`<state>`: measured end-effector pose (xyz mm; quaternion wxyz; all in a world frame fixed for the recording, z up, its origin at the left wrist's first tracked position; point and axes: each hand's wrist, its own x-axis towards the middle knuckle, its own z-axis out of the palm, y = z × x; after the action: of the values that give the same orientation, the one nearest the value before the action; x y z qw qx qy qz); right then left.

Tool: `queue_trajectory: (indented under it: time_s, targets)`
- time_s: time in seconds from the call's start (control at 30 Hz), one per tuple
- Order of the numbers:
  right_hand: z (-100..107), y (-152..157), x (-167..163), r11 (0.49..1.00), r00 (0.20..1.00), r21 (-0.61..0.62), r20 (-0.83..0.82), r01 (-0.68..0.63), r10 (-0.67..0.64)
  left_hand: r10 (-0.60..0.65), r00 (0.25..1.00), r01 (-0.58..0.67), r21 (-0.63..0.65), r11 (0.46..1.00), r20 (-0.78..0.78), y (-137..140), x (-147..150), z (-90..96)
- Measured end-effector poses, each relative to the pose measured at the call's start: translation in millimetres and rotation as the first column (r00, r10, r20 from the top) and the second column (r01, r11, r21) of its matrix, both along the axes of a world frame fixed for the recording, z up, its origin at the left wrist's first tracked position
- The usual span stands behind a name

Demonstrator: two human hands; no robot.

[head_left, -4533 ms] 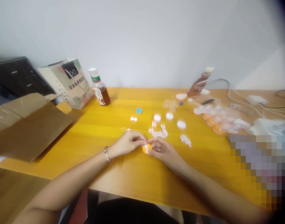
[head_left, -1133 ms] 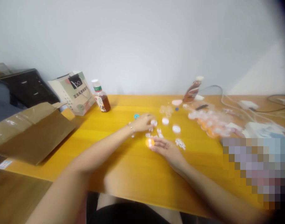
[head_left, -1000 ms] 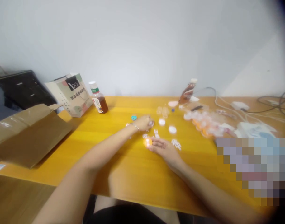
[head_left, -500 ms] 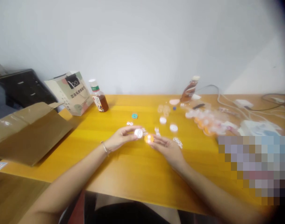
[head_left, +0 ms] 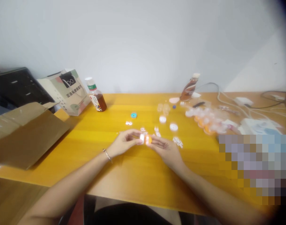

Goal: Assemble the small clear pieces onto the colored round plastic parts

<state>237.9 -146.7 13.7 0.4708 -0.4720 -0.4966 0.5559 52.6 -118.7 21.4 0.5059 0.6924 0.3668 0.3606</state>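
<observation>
Above the middle of the table, my left hand pinches a white round cap between thumb and fingers. My right hand has its fingertips closed on a small orange container. The cap and the container meet end to end; how far one sits on the other I cannot tell. Just beyond my fingers lie small white printed pieces, and another cluster of white pieces is right of my right hand. Two white caps and a teal disc rest farther back.
An open cardboard box and a paper bag stand on the left, near a bottle of reddish liquid. At the back right are a brown drink bottle, a heap of orange and clear containers and cables.
The cap in my left hand has turned from facing me to sideways and moved right, against the orange container. The view has shifted slightly.
</observation>
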Motion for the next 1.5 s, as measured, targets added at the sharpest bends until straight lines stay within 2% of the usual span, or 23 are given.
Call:
queue_trajectory:
  time_s: [0.1, 0.2, 0.37, 0.67, 0.87, 1.0, 1.2, 1.5]
  targets:
    - [-4, 1, -2, 1.000, 1.000, 0.019, -0.001, -0.024, 0.024, 0.094, 0.983, -0.065, 0.185, 0.981, -0.156, -7, 4, 0.6]
    - [-8, 1, -3, 0.999, 0.999, 0.010, 0.008, -0.051, 0.051, 0.180, 0.946, -0.072, 0.365, 0.928, -0.270, -14, 8, 2.5]
    - [-11, 1, -4, 0.997, 0.997, -0.008, 0.006, -0.080, 0.080, 0.260, 0.873, -0.018, 0.505, 0.863, -0.413, -17, 9, 1.4]
    - [-10, 0, -3, 0.994, 0.997, -0.070, -0.019, -0.082, 0.080, 0.142, 0.853, 0.123, 0.458, 0.880, -0.503, -13, 1, 3.7]
    - [-12, -2, -5, 0.988, 0.995, -0.127, -0.059, -0.091, 0.084, 0.123, 0.847, 0.189, 0.509, 0.840, -0.517, -11, -1, -1.9]
    - [-11, -4, -6, 0.984, 0.993, -0.154, -0.087, -0.090, 0.077, 0.081, 0.851, 0.222, 0.497, 0.839, -0.518, -10, -3, -3.9]
    - [-11, -4, -6, 0.981, 0.994, -0.173, -0.080, -0.084, 0.071, 0.061, 0.856, 0.232, 0.486, 0.843, -0.513, -11, -5, -2.2]
    - [-13, -6, -5, 0.984, 0.994, -0.142, -0.035, -0.106, 0.102, 0.110, 0.844, 0.197, 0.495, 0.847, -0.525, -14, -3, -3.4]
